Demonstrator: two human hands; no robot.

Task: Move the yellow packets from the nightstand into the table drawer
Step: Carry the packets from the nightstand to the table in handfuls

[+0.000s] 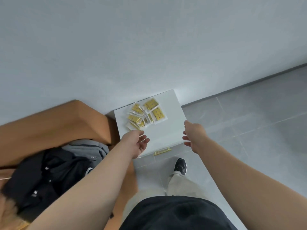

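Note:
Several yellow packets (146, 113) in clear wrappers lie in a loose pile on the back left part of the white nightstand (166, 130). My left hand (137, 143) hovers over the nightstand's front left corner, fingers relaxed and empty, just short of the pile. My right hand (193, 136) hangs at the nightstand's right edge, fingers loosely spread, holding nothing. A gold drawer handle (162, 151) shows on the nightstand's front face. No table drawer is in view.
An orange-brown bed frame (66, 123) stands to the left of the nightstand, with dark and grey clothes (54, 171) piled on it. A white wall is behind. Grey tiled floor (249, 130) lies to the right; my shoe (181, 166) is below the nightstand.

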